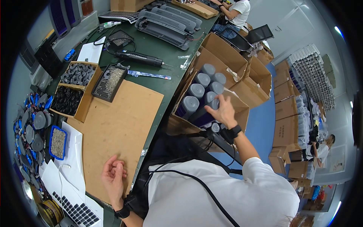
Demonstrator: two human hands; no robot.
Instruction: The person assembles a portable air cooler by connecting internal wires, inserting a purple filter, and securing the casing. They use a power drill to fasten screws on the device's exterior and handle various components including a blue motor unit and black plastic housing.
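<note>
My right hand (pixel 224 112) reaches into an open cardboard box (pixel 239 108) to the right of the bench. Its thumb and fingers sit around the clear cap of a dark purple cylinder (pixel 200 118); the far fingertips are partly hidden. Several like cylinders stand in the same box, among them a capped cylinder (pixel 189 103) on the left and another capped cylinder (pixel 207 69) at the far end. My left hand (pixel 115 174) hovers at or just over a brown board (pixel 123 125) on the bench, loosely curled, fingers apart and with nothing in them.
On the green bench (pixel 170 36) lie an electric screwdriver (pixel 140 58), a black tray of screws (pixel 109 82), a divided box of dark parts (pixel 77 89) and a blue screw tray (pixel 58 142). Grey plastic housings (pixel 166 24) lie farther back. A black cable (pixel 196 181) crosses my shirt.
</note>
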